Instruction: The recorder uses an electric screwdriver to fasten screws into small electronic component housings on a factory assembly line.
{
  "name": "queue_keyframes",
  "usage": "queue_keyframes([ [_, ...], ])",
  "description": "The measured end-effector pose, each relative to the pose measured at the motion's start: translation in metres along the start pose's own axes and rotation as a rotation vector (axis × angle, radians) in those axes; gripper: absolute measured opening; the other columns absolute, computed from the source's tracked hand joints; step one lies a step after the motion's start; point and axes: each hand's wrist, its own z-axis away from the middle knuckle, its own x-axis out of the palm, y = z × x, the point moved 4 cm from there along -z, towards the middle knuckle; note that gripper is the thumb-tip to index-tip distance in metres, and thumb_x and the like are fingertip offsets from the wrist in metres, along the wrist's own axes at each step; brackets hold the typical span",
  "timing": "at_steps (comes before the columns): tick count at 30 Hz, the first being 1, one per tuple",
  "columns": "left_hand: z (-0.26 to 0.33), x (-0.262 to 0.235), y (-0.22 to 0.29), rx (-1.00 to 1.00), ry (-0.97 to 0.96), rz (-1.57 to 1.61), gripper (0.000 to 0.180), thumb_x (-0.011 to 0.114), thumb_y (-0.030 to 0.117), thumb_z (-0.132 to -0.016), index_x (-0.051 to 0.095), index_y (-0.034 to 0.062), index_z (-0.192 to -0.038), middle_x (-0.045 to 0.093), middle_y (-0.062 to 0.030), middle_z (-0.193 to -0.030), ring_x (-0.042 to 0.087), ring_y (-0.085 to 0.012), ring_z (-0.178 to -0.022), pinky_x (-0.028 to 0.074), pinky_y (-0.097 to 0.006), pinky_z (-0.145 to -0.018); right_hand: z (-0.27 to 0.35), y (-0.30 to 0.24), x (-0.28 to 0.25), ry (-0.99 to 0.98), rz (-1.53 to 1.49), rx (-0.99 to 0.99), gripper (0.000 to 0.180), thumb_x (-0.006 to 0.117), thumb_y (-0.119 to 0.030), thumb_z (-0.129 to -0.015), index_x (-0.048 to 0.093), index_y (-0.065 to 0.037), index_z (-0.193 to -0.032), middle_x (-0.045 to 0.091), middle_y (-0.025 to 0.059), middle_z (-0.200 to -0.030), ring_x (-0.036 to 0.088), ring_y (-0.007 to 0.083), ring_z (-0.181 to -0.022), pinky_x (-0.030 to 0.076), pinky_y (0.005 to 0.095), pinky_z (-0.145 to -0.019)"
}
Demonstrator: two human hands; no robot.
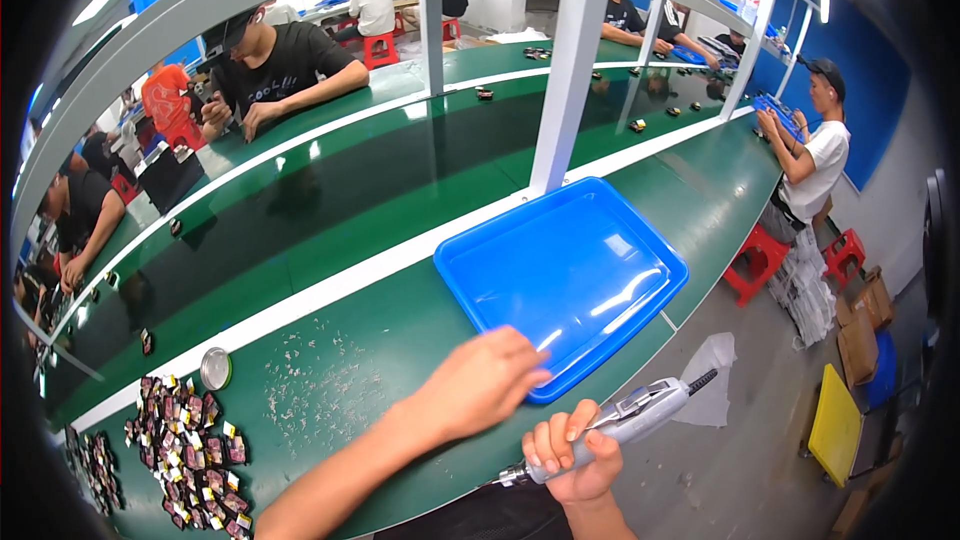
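Observation:
My right hand (580, 455) is wrapped round a grey electric screwdriver (625, 425). Its metal chuck and thin bit point down and left, past the table's near edge, and a black cable boot sticks out of the far end. Over the near left rim of a blue plastic tray (570, 270) hangs my left hand (487, 380), its fingers curled together and slightly blurred. What they hold, if anything, is hidden. No parts show inside the tray. At the left, a heap of small dark parts with yellow and white bits (195, 450) lies on the green tabletop (330, 440).
Beside the heap stands a small round tin (215, 368), with tiny light bits (325, 370) scattered to its right. A white post (570, 70) rises behind the tray. Beyond runs a dark green conveyor belt (370, 180) carrying a few parts. Several people sit along the line.

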Motion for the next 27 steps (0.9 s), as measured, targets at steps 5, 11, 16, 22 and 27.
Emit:
queue_keyframes([
  [5, -0.005, -0.102, 0.010, -0.036, 0.380, 0.023, 0.014, 0.073, 0.000, -0.076, 0.063, 0.0001, -0.086, 0.066, -0.0115, -0.081, 0.066, -0.0233, -0.076, 0.052, -0.031, -0.071, -0.021, 0.001, -0.005, 0.026, 0.032, -0.042, 0.019, 0.048, -0.029, -0.090, 0.049, -0.010, -0.090, 0.042, 0.0033, -0.056, 0.046, 0.0175, -0.056, 0.040, 0.0351, -0.064],
  [11, 0.045, -0.214, 0.062, 0.298, 0.723, 0.592, 0.015, 0.053, 0.019, -0.097, 0.047, 0.0074, -0.090, 0.058, -0.0043, -0.069, 0.056, -0.0178, -0.067, 0.047, -0.034, -0.066, -0.071, 0.029, 0.040, -0.029, 0.004, 0.060, 0.017, 0.049, -0.027, -0.091, 0.051, -0.010, -0.092, 0.043, 0.0033, -0.056, 0.046, 0.0171, -0.055, 0.039, 0.0341, -0.063],
  [16, 0.089, -0.243, 0.106, 0.695, 0.328, 1.134, 0.017, 0.049, 0.016, -0.098, 0.054, 0.0060, -0.085, 0.062, -0.0083, -0.078, 0.062, -0.0238, -0.078, 0.050, -0.039, -0.066, -0.112, 0.075, 0.062, 0.097, -0.041, 0.285, 0.015, 0.054, -0.025, -0.088, 0.052, -0.010, -0.087, 0.039, 0.0027, -0.056, 0.041, 0.0162, -0.057, 0.037, 0.0323, -0.065],
  [22, 0.127, -0.244, 0.156, 1.174, -0.346, 1.194, 0.029, 0.046, 0.012, -0.096, 0.063, -0.0102, -0.092, 0.063, -0.0176, -0.094, 0.060, -0.0269, -0.079, 0.048, -0.034, -0.068, -0.111, 0.094, 0.017, 0.345, 0.031, 0.374, 0.013, 0.060, -0.021, -0.083, 0.052, -0.011, -0.081, 0.037, 0.0025, -0.059, 0.039, 0.0170, -0.059, 0.037, 0.0329, -0.065],
  [27, 0.145, -0.223, 0.162, 1.263, -0.624, 0.745, 0.038, 0.047, 0.022, -0.097, 0.056, -0.0088, -0.118, 0.063, -0.0221, -0.107, 0.064, -0.0301, -0.088, 0.050, -0.034, -0.072, -0.119, 0.094, 0.011, 0.353, 0.097, 0.348, 0.012, 0.060, -0.021, -0.083, 0.052, -0.011, -0.082, 0.036, 0.0011, -0.059, 0.038, 0.0148, -0.058, 0.036, 0.0313, -0.064],
])
